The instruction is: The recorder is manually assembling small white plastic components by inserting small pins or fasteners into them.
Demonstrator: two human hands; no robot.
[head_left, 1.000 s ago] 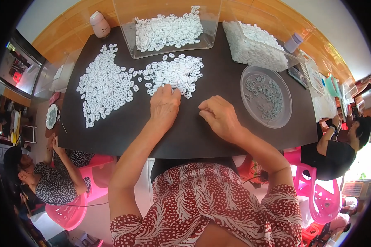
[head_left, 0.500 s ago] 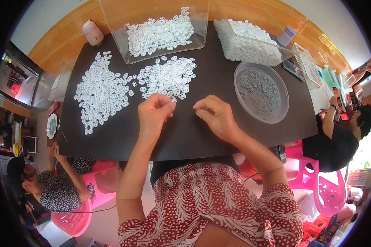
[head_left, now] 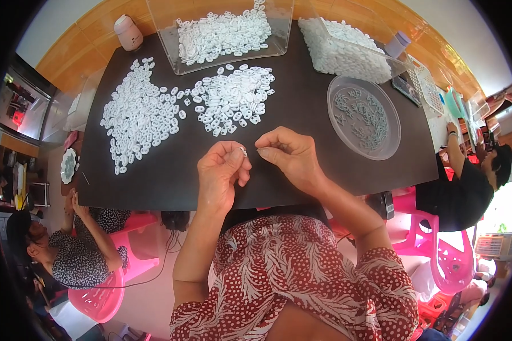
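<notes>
My left hand (head_left: 219,173) is closed in a pinch on a small white oval plastic piece (head_left: 243,152), which shows at the fingertips. Close by on its right, my right hand (head_left: 293,159) is pinched shut; whatever tiny thing it may hold is too small to make out. The two sets of fingertips are a little apart, above the dark table (head_left: 170,187). Beyond them lies a pile of white plastic pieces with two holes (head_left: 233,96). To the right stands a round clear dish (head_left: 393,133) holding many small grey-green parts (head_left: 370,116).
A larger pile of white pieces (head_left: 139,111) spreads at left. Two clear bins (head_left: 279,48) of white pieces stand at the back. A bottle (head_left: 128,34), a purple-lidded container (head_left: 397,44) and a phone (head_left: 405,90) line the table's far edge. People sit on pink chairs either side.
My left hand has drawn back from the middle pile toward me with the white piece. My right hand has moved left, closer to it. The view has shifted slightly.
</notes>
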